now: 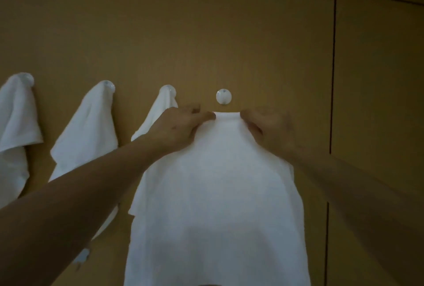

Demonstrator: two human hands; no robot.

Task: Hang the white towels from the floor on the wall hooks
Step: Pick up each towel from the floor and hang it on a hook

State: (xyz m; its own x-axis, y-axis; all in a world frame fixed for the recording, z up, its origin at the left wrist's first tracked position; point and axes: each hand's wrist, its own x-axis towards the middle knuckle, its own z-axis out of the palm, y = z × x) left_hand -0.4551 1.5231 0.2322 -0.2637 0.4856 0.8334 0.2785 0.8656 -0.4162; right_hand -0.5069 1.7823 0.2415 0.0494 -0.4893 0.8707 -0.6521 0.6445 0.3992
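A white towel hangs down from both my hands in front of the tan wall. My left hand pinches its top edge on the left, and my right hand pinches it on the right. The short stretch of edge between them sits just below a bare round white hook. Three more white towels hang on hooks to the left: one at the far left, a second, and a third partly hidden behind my left hand.
The wall is made of tan panels with dark seams running down on the right and across the top right. A small pale object shows low on the left beneath my left forearm.
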